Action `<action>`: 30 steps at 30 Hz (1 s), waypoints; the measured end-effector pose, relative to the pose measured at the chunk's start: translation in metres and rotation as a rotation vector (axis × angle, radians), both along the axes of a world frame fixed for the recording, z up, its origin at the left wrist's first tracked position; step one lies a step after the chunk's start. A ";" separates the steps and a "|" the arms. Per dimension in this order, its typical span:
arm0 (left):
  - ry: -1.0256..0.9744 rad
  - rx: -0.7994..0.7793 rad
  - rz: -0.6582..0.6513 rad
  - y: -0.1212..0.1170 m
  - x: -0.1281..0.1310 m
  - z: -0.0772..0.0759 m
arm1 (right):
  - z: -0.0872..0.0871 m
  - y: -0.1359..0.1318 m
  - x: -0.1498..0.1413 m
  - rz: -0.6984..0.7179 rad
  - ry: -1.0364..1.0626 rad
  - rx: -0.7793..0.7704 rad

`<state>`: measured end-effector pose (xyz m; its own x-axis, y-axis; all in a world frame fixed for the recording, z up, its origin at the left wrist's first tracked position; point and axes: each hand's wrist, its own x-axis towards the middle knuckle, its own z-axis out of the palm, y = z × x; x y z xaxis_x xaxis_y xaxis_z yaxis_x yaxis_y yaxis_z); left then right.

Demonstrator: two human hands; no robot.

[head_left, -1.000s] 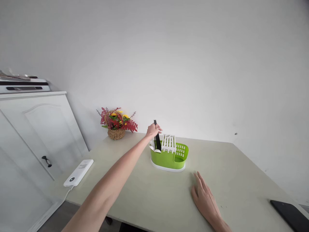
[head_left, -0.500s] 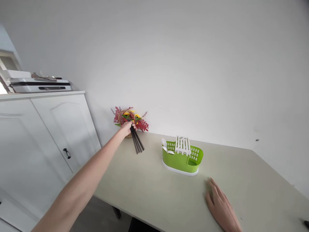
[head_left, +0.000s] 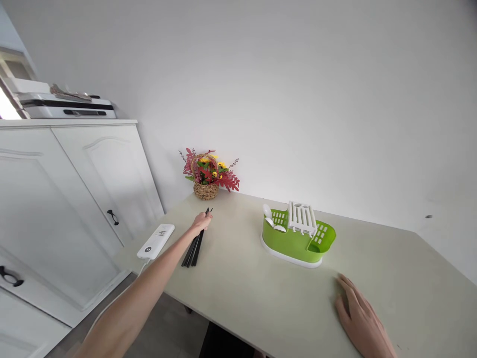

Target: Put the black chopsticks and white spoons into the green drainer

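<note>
My left hand [head_left: 201,222] is closed around a bundle of black chopsticks [head_left: 193,251] over the left part of the table. Their thick ends fan out toward the near edge, and thin tips poke out beyond the fingers. My right hand [head_left: 360,314] lies on the tabletop at the right, palm down, its fingers stretched out and holding nothing. Between the hands stands a green plastic utensil holder [head_left: 286,244] on a white base. White spoons [head_left: 270,222] lean in its left end, and a white slotted rack [head_left: 303,219] with small hooks sits across its middle.
A wicker basket [head_left: 205,192] of red and yellow artificial flowers stands at the back left, against the wall. A white power bank [head_left: 156,240] with a cable lies at the table's left edge. White cabinets [head_left: 108,184] flank the table, with a suitcase [head_left: 70,107] on top.
My left hand has brought the chopsticks down from in front of the flower basket toward the near left of the table. The view has shifted, showing the power bank. My right hand stays resting.
</note>
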<state>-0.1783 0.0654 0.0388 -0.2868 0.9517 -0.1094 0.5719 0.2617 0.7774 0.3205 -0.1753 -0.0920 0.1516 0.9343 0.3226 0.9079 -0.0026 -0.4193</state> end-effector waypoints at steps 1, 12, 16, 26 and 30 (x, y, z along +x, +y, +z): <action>0.060 -0.003 -0.001 -0.001 0.001 -0.004 | 0.001 0.000 0.000 -0.003 0.000 -0.005; 0.555 0.161 -0.133 -0.015 0.026 -0.038 | 0.004 -0.001 -0.001 -0.017 0.001 -0.016; 0.641 0.243 -0.175 -0.021 0.029 -0.048 | 0.005 -0.002 -0.001 -0.023 0.001 -0.027; 0.627 0.242 -0.362 -0.021 0.028 -0.063 | 0.007 -0.001 -0.003 -0.016 0.009 -0.016; 0.609 0.244 -0.365 -0.022 0.030 -0.056 | 0.007 -0.001 -0.004 -0.022 0.020 -0.014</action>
<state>-0.1487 0.0438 -0.0174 0.1091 0.9750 0.1938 0.9371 -0.1659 0.3071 0.3166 -0.1765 -0.0845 0.1788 0.9349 0.3067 0.8991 -0.0287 -0.4368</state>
